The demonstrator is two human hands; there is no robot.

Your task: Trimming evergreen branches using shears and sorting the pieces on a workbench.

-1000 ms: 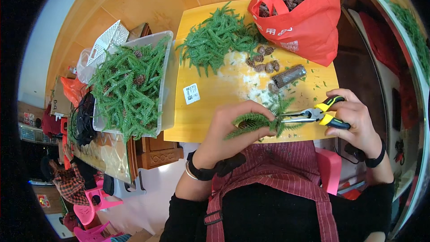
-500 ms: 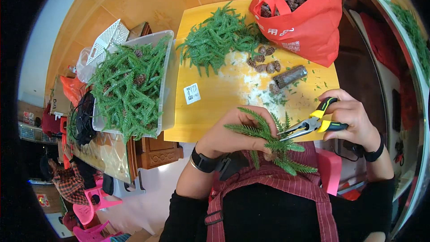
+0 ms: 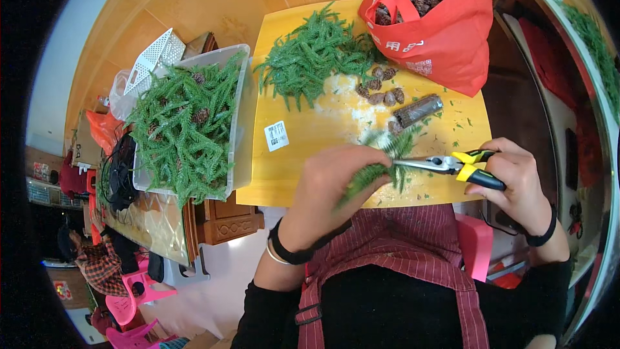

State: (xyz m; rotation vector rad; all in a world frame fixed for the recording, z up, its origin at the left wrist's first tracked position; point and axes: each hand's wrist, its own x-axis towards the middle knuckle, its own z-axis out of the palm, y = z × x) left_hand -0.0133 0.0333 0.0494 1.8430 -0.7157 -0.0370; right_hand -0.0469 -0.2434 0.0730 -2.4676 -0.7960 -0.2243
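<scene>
In my left hand (image 3: 336, 178) is a green artificial pine sprig (image 3: 402, 147), pinched over the near edge of the yellow board and partly smeared by motion. My right hand (image 3: 516, 178) grips a pair of yellow-and-black long-nose pliers (image 3: 452, 164). Their jaws point left and reach the sprig beside my left fingers; whether they clamp a stem I cannot make out. Beyond my hands, a brown wrapped roll (image 3: 418, 112) lies among green clippings. Several loose pine cones (image 3: 390, 97) sit just past it.
A pile of pine sprigs (image 3: 313, 52) covers the back of the yellow board (image 3: 271, 178). To its right stands a red bag (image 3: 445, 48) of pine cones. A clear bin (image 3: 242, 110) holding sprigs with cones is at left, and a white label (image 3: 276, 136) lies nearby. Another person (image 3: 97, 258) sits far left.
Both hands have moved: the left has swung the sprig up and away from my apron over the board. The pliers have turned more level, their jaws still at the sprig.
</scene>
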